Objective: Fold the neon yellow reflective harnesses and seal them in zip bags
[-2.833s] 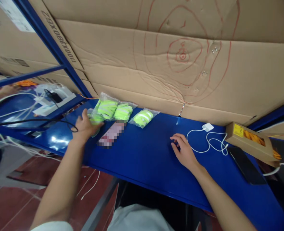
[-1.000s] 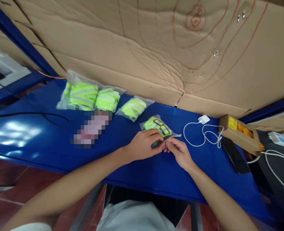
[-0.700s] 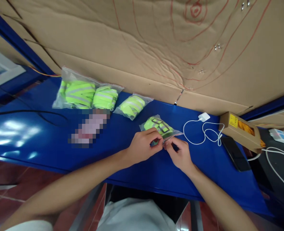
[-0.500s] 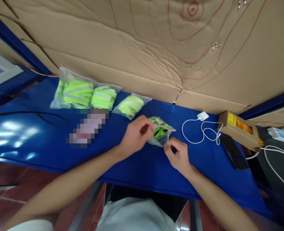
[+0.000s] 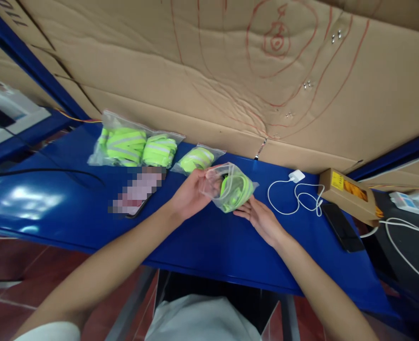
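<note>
A clear plastic bag (image 5: pixel 235 187) with a neon green reflective strap inside is tilted above the blue table, its mouth open toward the left. My left hand (image 5: pixel 194 192) grips the bag at its mouth, some fingers showing through the plastic. Under the bag's lower right side, my right hand (image 5: pixel 261 219) supports it with fingers extended and apart. Behind my left hand lies a smaller filled bag (image 5: pixel 197 158). Two more bags of green straps, one in the middle (image 5: pixel 159 150) and a larger one (image 5: pixel 124 144), rest against the cardboard.
A blurred-out phone (image 5: pixel 138 192) lies left on the blue table (image 5: pixel 209 251). To the right are a white charger (image 5: pixel 296 176) with its cable, a black phone (image 5: pixel 341 227) and a cardboard box (image 5: pixel 351 195). Marked cardboard (image 5: pixel 231 71) stands behind. A black cable crosses the left side.
The bag's mouth has opened and turned toward the left. My left hand has taken hold of its edge, and my right hand has gone from a pinch to extended fingers beneath it.
</note>
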The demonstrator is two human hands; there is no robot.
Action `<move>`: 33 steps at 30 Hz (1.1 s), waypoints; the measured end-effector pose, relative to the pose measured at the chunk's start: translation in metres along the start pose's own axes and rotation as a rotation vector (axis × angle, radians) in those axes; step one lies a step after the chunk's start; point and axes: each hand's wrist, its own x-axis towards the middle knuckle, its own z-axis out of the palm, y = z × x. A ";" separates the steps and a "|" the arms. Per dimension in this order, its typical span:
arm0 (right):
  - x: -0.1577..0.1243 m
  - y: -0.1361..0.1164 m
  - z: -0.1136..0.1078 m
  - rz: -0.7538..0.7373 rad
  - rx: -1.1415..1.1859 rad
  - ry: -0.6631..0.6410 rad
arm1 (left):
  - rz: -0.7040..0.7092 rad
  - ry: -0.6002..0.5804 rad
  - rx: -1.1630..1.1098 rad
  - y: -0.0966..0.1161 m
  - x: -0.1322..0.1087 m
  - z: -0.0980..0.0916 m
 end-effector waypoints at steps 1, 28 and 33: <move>0.000 -0.005 -0.003 -0.022 -0.018 0.005 | -0.006 -0.003 -0.019 0.000 0.000 -0.001; 0.032 -0.174 -0.058 -1.177 -0.809 1.086 | 0.635 0.026 0.993 -0.028 0.007 -0.022; 0.048 -0.167 -0.091 -0.884 -0.629 0.929 | 0.648 -0.131 1.267 -0.029 0.002 -0.024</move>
